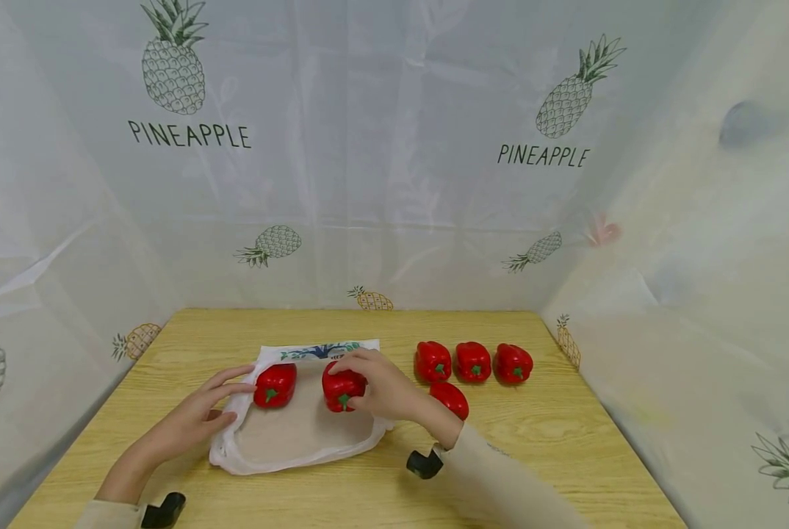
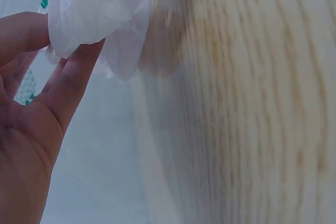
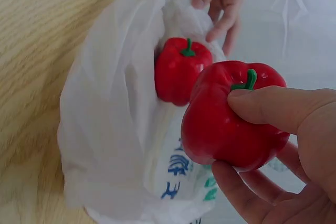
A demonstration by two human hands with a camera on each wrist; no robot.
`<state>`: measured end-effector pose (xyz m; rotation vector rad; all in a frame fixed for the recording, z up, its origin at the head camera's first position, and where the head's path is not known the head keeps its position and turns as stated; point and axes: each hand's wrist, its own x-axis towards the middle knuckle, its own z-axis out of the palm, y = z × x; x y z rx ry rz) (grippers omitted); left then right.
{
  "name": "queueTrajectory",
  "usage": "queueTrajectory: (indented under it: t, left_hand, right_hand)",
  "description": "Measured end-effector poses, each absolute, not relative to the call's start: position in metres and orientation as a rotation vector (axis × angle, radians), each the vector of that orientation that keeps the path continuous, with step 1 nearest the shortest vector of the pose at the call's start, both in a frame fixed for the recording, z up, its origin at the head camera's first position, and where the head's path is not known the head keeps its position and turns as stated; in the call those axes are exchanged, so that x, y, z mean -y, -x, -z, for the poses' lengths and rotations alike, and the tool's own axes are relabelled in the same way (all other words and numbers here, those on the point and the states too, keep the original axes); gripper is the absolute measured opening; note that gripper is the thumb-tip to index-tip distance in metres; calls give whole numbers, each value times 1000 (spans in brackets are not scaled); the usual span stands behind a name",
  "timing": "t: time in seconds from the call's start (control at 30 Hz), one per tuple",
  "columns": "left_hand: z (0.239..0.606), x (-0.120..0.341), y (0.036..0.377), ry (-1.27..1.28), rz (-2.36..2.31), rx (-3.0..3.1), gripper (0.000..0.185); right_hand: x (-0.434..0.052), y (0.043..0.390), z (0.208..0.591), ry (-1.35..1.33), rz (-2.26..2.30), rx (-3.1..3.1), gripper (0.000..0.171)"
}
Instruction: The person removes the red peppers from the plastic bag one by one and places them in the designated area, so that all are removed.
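A white plastic bag (image 1: 262,465) lies spread on the table with its mouth open. One red bell pepper (image 1: 275,386) with a green stem sits inside at the left. My right hand (image 1: 384,389) grips another red bell pepper (image 3: 236,124) over the bag's right part, thumb beside the stem and fingers underneath. At the bag's left rim, my left hand (image 1: 186,426) holds the plastic between thumb and fingers; the thin folds (image 2: 100,9) hang over the fingertips in the left wrist view.
Three red bell peppers (image 1: 472,362) stand in a row on the wooden table (image 1: 553,455), right of the bag. One more red pepper (image 1: 450,399) lies nearer, partly hidden by my right wrist. A pale curtain (image 1: 381,147) printed with pineapples hangs around the table.
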<state>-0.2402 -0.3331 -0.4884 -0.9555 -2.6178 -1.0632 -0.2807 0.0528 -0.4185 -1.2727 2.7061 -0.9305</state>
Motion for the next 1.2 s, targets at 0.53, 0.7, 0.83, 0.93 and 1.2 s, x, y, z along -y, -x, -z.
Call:
queueTrajectory:
  t: [0.53,0.7,0.83,0.93,1.2]
  left_hand:
    - [488,333,242,959,1065,2616,51]
    - [488,333,243,964,1072,2616,51]
    - [488,333,243,957,1080,2627,50]
    - [488,333,243,949,1082,2633,50]
    - [485,329,241,940,1093,2644,49]
  right_hand:
    - [-115,289,414,1234,954,-2813,51]
    - [-135,287,408,1261,916,-2848,51]
    - [-152,287,405,1268,880,-2880,52]
    - [-164,287,403,1276,869,-2897,54]
    - [-192,286,398,1281,843,-2943,57]
